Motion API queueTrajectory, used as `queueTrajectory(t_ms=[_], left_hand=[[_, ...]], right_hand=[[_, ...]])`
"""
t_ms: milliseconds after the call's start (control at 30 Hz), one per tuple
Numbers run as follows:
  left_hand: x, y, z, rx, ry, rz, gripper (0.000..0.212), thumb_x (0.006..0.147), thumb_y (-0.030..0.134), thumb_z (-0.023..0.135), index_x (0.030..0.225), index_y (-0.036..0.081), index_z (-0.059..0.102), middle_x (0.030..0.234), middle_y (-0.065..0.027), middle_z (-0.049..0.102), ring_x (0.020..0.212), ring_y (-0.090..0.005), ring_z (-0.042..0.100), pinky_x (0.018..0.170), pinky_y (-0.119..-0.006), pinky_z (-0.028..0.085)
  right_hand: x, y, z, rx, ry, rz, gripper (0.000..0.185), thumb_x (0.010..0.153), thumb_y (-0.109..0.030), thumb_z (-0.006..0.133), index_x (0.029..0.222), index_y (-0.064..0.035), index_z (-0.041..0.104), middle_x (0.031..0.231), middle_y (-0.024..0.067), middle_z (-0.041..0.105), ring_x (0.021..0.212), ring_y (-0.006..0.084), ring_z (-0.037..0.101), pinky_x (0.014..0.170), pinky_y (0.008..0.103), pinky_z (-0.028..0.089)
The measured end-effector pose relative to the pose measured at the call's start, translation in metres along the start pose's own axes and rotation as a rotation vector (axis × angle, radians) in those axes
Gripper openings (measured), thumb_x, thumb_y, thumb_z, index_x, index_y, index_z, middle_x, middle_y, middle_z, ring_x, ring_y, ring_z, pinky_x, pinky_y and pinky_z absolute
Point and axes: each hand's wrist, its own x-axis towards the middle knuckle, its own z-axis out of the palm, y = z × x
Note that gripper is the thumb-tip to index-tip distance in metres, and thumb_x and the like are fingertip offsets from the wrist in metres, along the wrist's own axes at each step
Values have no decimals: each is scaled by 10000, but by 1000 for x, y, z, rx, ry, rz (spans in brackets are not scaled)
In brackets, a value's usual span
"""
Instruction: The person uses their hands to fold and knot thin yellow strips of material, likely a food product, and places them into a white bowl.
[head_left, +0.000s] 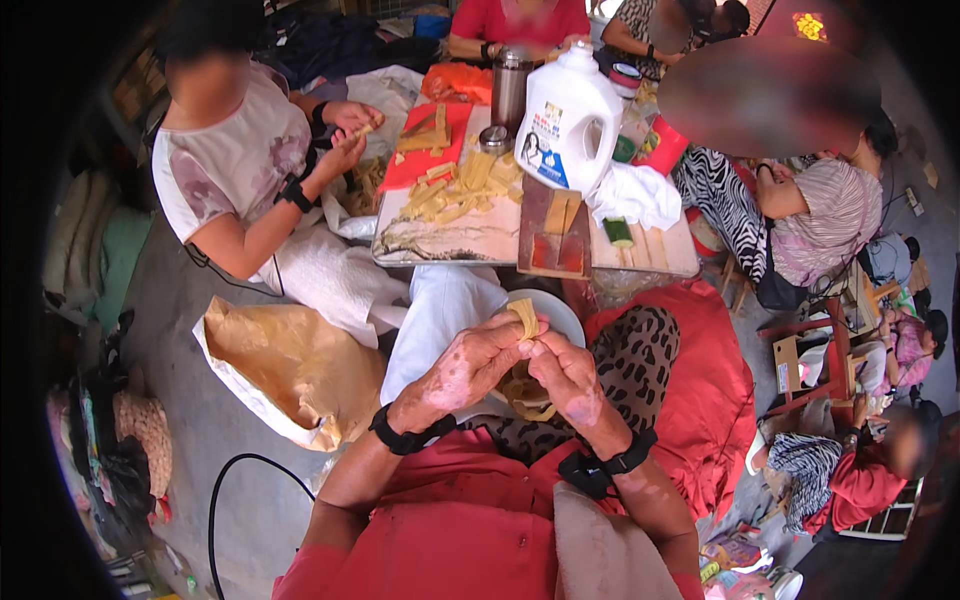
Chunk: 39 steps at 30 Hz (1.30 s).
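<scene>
A yellowish folded strip (524, 315), perhaps a dried sheet food, is pinched between my two hands above a pale bowl (568, 313) on my lap. My left hand (484, 356) grips its lower left side. The fingertips of my right hand (566, 367) meet it at its lower end. More yellowish strips (529, 403) lie in the bowl, partly hidden by my hands. On the table (450, 247) just beyond is a pile of similar pieces (469, 187). A wooden block tool (559, 232) with a piece on it sits at the table's near edge.
The table also bears a white plastic jug (566, 120), a steel flask (511, 90), a cut cucumber (618, 232) and a white cloth (637, 196). An open paper sack (300, 367) stands at left, near a seated person. A black cable (213, 510) curves over the floor. Other people sit around.
</scene>
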Motion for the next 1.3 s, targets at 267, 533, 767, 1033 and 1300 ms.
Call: queueTrajectory(t_ms=[267,533,767,1033,1300], left_hand=[[-12,-35,19,194,-110,-5,108,804,-9,535,910,-14,516,939,-176,540,762,-378,562,618,-389,495],[-5,-41,31,685,6,281,260,710,28,646,960,-8,585,974,-126,557,714,-253,622,543,-302,520],[-7,-49,27,277,161,-1,216,710,-25,698,917,17,651,965,-105,576,770,-155,604,644,-244,493],[0,-59,21,-515,326,-597,193,809,-15,615,1001,0,604,972,-59,612,815,-86,565,713,-215,469],[-6,-62,30,-740,345,-597,182,826,-56,558,1005,-30,583,964,-88,608,844,-131,589,777,-250,479]], right_hand=[[-12,32,-2,70,-17,191,328,928,-278,460,774,6,514,629,16,458,580,98,422,533,245,366],[-11,40,-3,355,88,431,365,939,-311,413,813,7,540,640,-13,462,547,50,364,485,201,295],[-5,54,-9,372,195,394,348,939,-266,385,803,22,524,602,1,420,523,66,349,478,215,295],[-7,55,-2,389,145,280,254,927,-180,410,885,39,532,670,31,485,560,74,406,504,225,350],[-13,58,1,57,30,80,154,885,-94,449,903,37,528,615,115,529,519,220,516,525,317,415]])
